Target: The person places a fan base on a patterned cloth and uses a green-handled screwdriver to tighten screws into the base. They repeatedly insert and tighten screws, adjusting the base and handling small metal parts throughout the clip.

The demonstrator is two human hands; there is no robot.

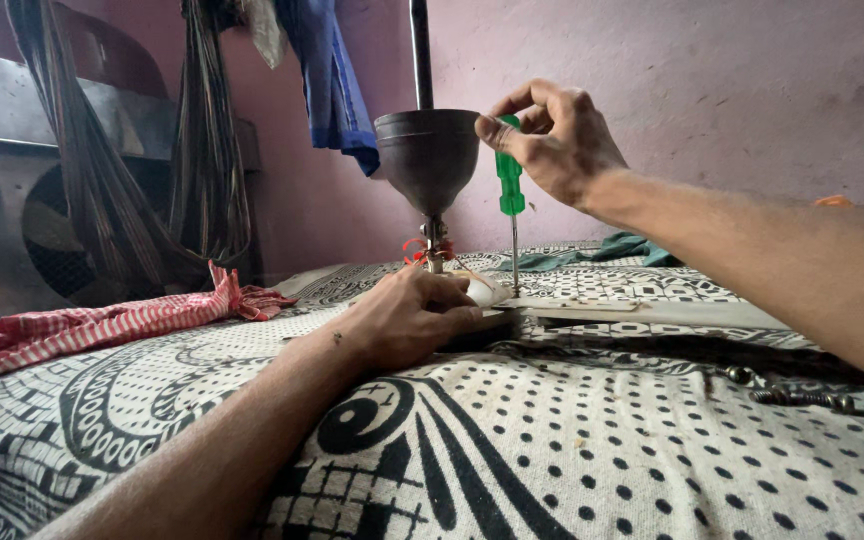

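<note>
Head view: my right hand (557, 140) is raised above the work with its fingers (512, 145) curled and pressed together around the top of the green translucent plastic-handled screwdriver (509, 180), thumb and forefinger pinching the handle's upper end. The thin steel shaft runs straight down to a flat pale blade-like panel (592, 305) lying on the black-and-white patterned bedsheet (572, 450); the tip meets the panel just beside my left hand (407, 320), though the screw itself is too small to make out. My left hand lies palm down, fingers close together and extended, pressing on the panel's near end and on a small white rounded part (482, 290) beneath the fingertips; it holds the piece flat by pressure rather than by a closed grip. To do this step well, I judge that the shaft should stay vertical, as it stands now, with downward force applied through the handle top and the left hand bearing down firmly so the panel cannot rotate. Directly behind the screwdriver stands a dark grey metal cone-shaped housing (427, 155) on a vertical rod, with red wire (417, 250) at its base. A red-and-white checked cloth (102, 325) lies at the left on the sheet, well apart from both hands, and a few dark metal screws and fittings (802, 395) rest on the sheet at the right.
</note>
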